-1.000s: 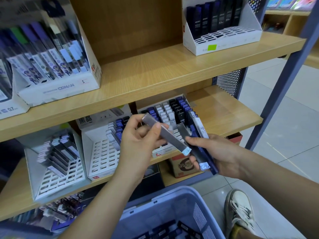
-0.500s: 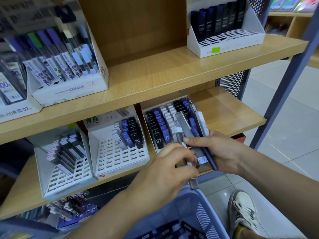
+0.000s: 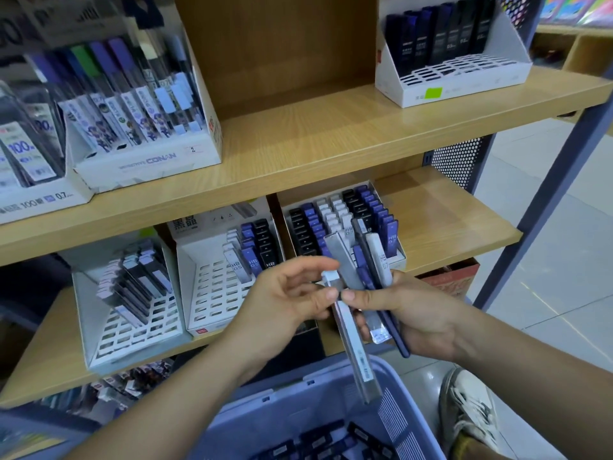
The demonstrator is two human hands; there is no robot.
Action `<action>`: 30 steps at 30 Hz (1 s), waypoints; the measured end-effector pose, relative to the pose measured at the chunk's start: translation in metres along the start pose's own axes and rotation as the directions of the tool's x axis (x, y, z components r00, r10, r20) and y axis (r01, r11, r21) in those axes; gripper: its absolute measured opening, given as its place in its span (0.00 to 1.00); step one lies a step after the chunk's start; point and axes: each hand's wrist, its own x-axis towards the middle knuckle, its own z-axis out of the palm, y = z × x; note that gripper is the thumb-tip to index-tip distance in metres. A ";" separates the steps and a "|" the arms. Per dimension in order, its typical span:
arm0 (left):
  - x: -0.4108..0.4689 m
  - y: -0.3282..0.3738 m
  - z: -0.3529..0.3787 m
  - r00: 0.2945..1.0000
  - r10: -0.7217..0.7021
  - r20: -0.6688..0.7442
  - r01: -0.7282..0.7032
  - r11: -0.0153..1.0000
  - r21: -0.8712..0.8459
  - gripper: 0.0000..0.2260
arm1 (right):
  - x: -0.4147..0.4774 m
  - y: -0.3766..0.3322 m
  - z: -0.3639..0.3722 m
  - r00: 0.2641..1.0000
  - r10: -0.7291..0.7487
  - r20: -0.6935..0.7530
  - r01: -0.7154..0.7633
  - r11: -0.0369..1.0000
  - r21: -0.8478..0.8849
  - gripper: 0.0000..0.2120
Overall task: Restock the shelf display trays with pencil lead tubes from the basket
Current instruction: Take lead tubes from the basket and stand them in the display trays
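My right hand (image 3: 411,313) grips a fanned bundle of lead tubes (image 3: 371,260), grey, white and dark blue, in front of the lower shelf. My left hand (image 3: 288,293) pinches one long grey lead tube (image 3: 356,356) near its white cap, right beside my right thumb. That tube hangs down over the rim of the blue basket (image 3: 298,403), which holds more dark tubes. Behind my hands stands the right display tray (image 3: 399,257), packed with black, blue and white tubes. The middle tray (image 3: 212,293) holds only a few tubes at the back, with open slots in front.
A left tray (image 3: 132,327) on the lower shelf is partly filled. The upper shelf carries a Conan lead box (image 3: 149,161) at left and a white tray of dark tubes (image 3: 457,78) at right. A blue metal post (image 3: 547,194) borders the shelf. A shoe (image 3: 471,410) stands beside the basket.
My left hand dropped from holding a grey tube up high to the bundle, and now pinches a grey tube that points down over the basket. The right hand stayed nearly still.
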 end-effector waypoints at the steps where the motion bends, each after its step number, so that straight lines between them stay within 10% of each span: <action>1: 0.000 -0.001 -0.002 1.000 -0.008 -0.007 0.008 1.000 -0.021 0.13 | -0.001 0.001 0.002 1.000 -0.003 0.004 0.003 1.000 0.005 0.11; 13: 0.007 -0.001 -0.017 0.943 0.050 -0.329 -0.051 0.999 0.007 0.11 | -0.008 0.003 0.009 0.985 0.105 0.136 -0.079 0.980 -0.184 0.17; 21: 0.057 0.012 0.003 0.947 0.115 -0.299 -0.038 0.967 0.251 0.08 | -0.009 -0.006 -0.026 0.998 -0.017 -0.065 0.000 0.967 -0.254 0.08; 30: 0.160 0.000 0.021 0.959 0.280 -0.053 -0.076 0.429 0.900 0.12 | -0.022 -0.026 -0.072 0.932 -0.115 -0.344 0.048 0.979 -0.200 0.08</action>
